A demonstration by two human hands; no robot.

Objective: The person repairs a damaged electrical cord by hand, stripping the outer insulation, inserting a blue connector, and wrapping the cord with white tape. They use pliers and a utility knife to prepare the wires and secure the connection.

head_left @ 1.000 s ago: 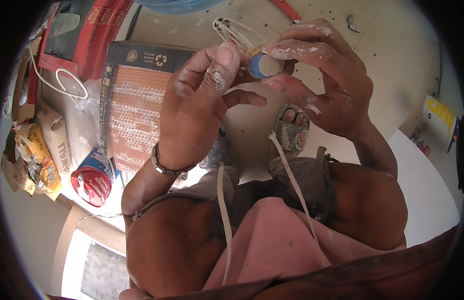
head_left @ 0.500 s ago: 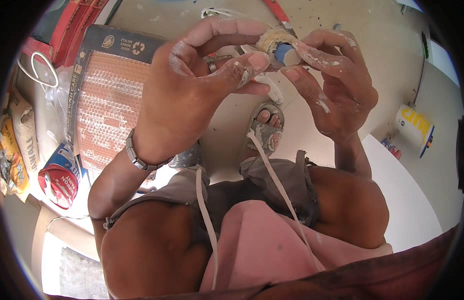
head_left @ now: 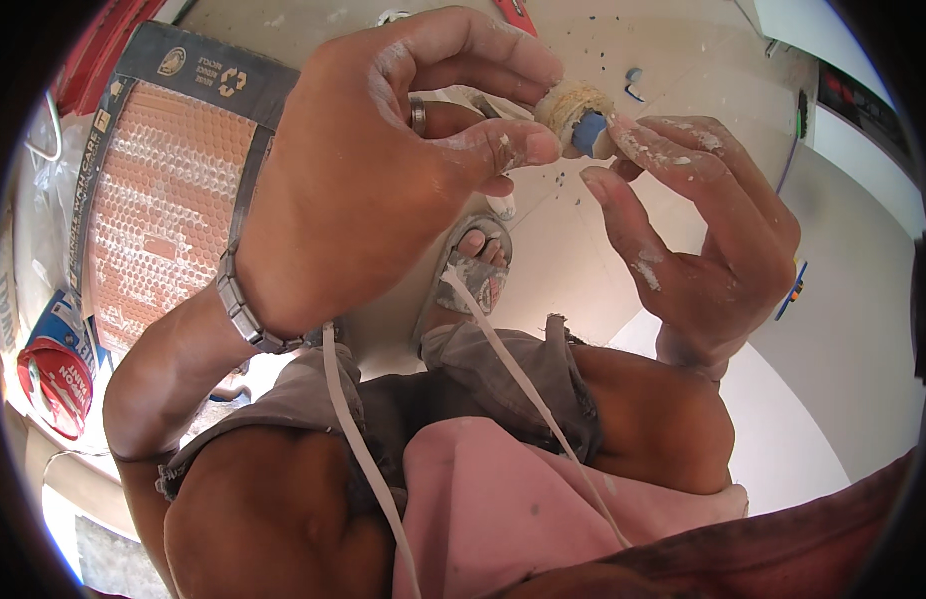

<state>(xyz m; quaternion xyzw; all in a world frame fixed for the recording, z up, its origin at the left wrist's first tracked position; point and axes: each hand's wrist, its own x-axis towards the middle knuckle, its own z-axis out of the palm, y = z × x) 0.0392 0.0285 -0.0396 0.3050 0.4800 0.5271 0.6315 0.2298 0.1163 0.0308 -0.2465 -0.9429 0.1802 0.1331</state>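
Head view: a tan fibrous roll point(head_left: 573, 103) with a blue piece point(head_left: 589, 131) at its end is raised above the floor point(head_left: 553, 230). The left hand point(head_left: 353, 190) pinches the roll; the right hand point(head_left: 727, 255) is loosely spread, fingertips at the blue end, thumb apart. Fibre already circles the roll, blue remains uncovered; how much work is left, I cannot tell.

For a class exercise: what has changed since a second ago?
The right hand has drawn its thumb away from the blue piece, a finger remaining there; the bucket shifted left in frame as the view turned. The left hand stays at the tan wrapping.
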